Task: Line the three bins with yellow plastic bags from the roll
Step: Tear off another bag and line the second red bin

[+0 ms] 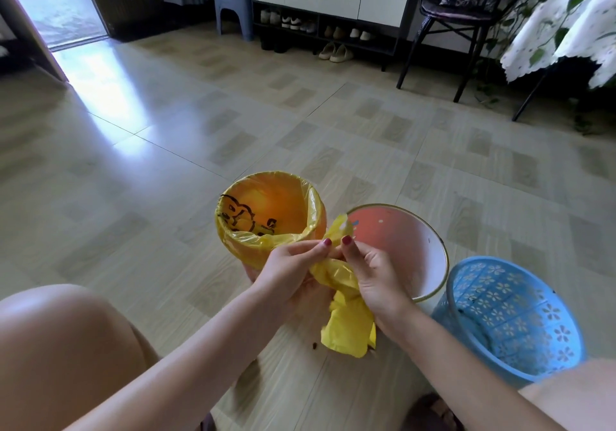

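Yellow plastic bag (346,317), crumpled and unopened, sits at lower centre of the frame, pinched between both hands. Left hand (290,272) grips its upper part with thumb and forefinger curled round the film; right hand (373,274) pinches the same bunched top from the other side, thumb up, while the loose end hangs below the wrists toward the floor (200,130). Just behind the left hand stands the orange bin (320,217), already lined, its yellow liner (246,240) folded over the rim and printed with a black cartoon figure. Right of it, behind the right hand, is the white bin (433,250) with a pink inside, unlined. Touching that, at lower right, the blue perforated bin (520,317) stands unlined. Bare knees frame the bottom corners. A shoe rack (326,33) and black chair (463,17) line the far wall.
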